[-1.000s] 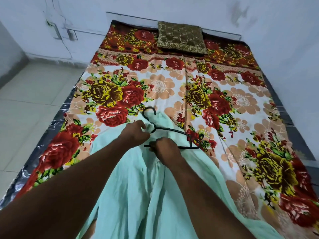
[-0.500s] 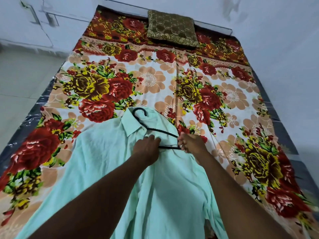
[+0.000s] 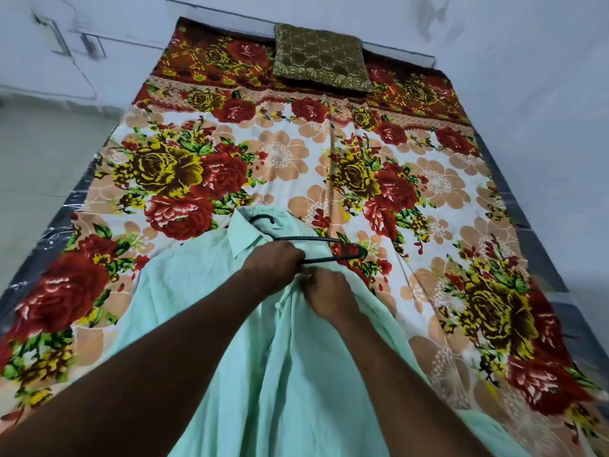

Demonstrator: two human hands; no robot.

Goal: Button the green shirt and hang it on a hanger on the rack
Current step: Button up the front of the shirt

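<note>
Head view: pale-green shirt (image 3: pixel 204 308) lies rumpled, hanger (image 3: pixel 306 239) partly inside.

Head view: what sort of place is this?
Probably a home bedroom: a red-and-yellow floral bedsheet over a bed, a square brown-and-gold cushion at its head, and a pale green shirt laid out on it.

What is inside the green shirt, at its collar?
A black hanger: its hook shows at the collar, its right end lies bare on the bedsheet. The shirt and left hand cover the rest.
</note>
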